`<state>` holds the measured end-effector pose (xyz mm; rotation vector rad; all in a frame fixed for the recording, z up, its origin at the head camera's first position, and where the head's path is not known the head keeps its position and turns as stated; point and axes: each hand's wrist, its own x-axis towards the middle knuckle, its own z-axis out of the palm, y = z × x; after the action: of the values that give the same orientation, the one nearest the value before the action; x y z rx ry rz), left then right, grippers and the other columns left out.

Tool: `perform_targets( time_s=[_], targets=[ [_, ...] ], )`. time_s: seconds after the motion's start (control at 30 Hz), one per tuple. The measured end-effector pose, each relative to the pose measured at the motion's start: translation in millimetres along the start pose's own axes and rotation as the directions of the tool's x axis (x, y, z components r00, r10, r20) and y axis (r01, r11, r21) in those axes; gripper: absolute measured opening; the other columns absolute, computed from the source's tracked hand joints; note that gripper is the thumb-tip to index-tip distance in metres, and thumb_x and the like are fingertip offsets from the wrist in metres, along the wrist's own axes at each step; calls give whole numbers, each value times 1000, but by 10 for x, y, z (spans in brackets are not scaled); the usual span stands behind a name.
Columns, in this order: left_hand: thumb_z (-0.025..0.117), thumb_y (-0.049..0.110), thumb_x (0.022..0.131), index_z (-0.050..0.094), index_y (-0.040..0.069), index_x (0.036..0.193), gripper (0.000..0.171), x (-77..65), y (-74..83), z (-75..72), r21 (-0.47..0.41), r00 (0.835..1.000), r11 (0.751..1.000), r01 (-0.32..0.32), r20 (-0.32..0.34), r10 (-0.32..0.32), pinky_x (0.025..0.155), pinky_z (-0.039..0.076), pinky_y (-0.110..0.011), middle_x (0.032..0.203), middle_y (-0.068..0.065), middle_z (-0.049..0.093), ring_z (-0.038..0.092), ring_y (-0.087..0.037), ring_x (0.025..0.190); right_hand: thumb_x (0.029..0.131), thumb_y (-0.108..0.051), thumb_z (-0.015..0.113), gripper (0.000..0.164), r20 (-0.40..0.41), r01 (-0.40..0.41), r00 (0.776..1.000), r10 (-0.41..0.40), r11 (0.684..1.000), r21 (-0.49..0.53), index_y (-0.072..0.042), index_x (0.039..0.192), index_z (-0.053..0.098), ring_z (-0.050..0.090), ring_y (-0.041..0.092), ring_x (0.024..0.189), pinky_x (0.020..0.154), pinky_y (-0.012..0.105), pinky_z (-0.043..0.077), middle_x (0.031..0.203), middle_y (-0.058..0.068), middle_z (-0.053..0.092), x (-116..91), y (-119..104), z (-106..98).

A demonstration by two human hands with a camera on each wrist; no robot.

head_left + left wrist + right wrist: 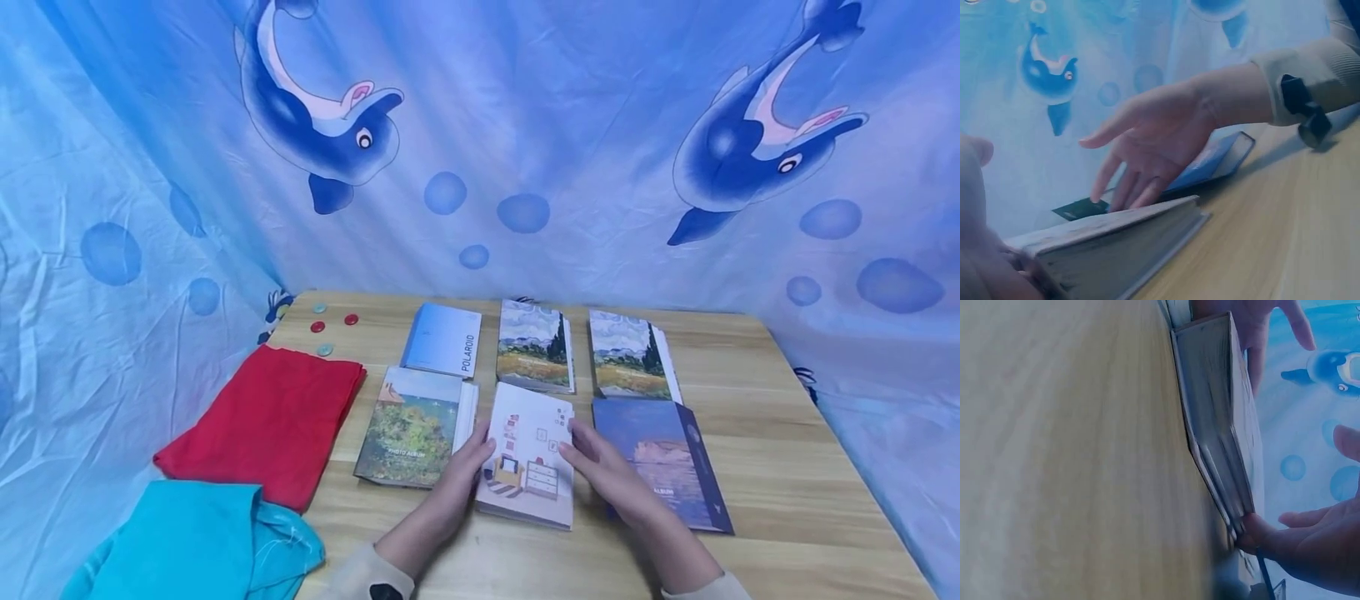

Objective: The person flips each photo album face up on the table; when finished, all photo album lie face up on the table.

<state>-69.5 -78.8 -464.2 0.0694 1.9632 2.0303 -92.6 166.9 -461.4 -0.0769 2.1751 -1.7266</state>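
Note:
A white album point(521, 425) with a drawn room on its cover lies on the table between both hands. Along its left side rests the left hand point(459, 482), thumb near the cover's edge. Opposite, the right hand point(611, 475) touches the right edge with its fingers extended. The left wrist view shows the right hand point(1154, 147) with palm and loose fingers beside the album point(1122, 250), thumb apart. In the right wrist view, right fingertips meet the album point(1213, 419) near its lower corner. Some left fingers are hidden behind the album.
Around it lie a garden-picture album point(412, 425), a blue Polaroid album point(442, 337), two landscape albums point(532, 346) and a purple-blue album point(660, 458). Red cloth point(262, 417) and teal cloth point(187, 542) cover the left edge. Several buttons point(318, 327) sit at the back left.

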Motion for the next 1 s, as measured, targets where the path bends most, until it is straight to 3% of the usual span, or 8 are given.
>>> perform_targets(
  time_s=[0.23,0.37,0.43,0.5,0.57,0.77,0.87,1.0],
  targets=[
    [50,40,105,11,1,161,79,52,-37,76,202,990,979,-18,-130,45,122,5,-57,167,-20,10,6,-38,153,105,-29,53,69,6,43,999,-43,998,47,7,156,24,20,42,150,121,53,15,162,27,24,52,31,-92],
    [53,42,104,6,-4,160,87,34,39,137,417,973,904,-97,-150,174,122,9,-55,166,-24,7,9,-38,153,107,-30,49,65,-14,84,996,-84,996,37,5,157,25,25,43,148,120,54,19,160,27,28,-35,-45,-282],
    [54,45,103,5,-4,160,89,49,102,209,468,966,873,-140,-130,224,123,10,-53,167,-23,6,9,-36,153,108,-30,47,63,-34,114,993,-113,993,21,4,157,25,28,43,147,118,44,28,159,28,30,-97,-87,-415],
    [52,48,103,6,-1,161,89,86,164,315,477,965,863,-167,-100,242,123,10,-52,167,-19,5,9,-34,154,109,-30,45,61,-58,137,989,-136,990,20,4,157,25,34,42,143,108,36,43,159,28,31,-154,-112,-561],
    [50,51,103,6,3,162,88,133,208,442,457,969,869,-191,-55,241,123,10,-52,168,-16,5,9,-32,154,110,-30,43,61,-83,169,983,-166,985,41,6,156,23,40,32,141,101,25,46,158,30,29,-195,-115,-705],
    [49,51,103,9,7,163,85,343,179,830,423,971,876,-232,46,235,123,13,-48,169,-11,8,11,-26,154,110,-25,43,64,-186,227,962,-200,964,136,14,154,17,51,-9,121,103,15,40,152,21,38,-274,3,-1067],
    [47,54,103,13,9,163,82,447,127,958,426,974,877,-225,60,220,123,14,-50,169,-8,9,12,-25,154,109,-29,46,69,-240,191,959,-154,972,140,13,155,16,51,-5,125,103,13,41,149,14,44,-305,80,-1191],
    [45,57,102,15,13,163,81,559,46,1073,435,977,875,-211,78,197,123,16,-50,170,-5,11,14,-24,154,108,-38,46,75,-267,106,961,-70,987,122,8,158,13,39,10,142,106,13,38,159,29,26,-343,168,-1325]
  ],
)
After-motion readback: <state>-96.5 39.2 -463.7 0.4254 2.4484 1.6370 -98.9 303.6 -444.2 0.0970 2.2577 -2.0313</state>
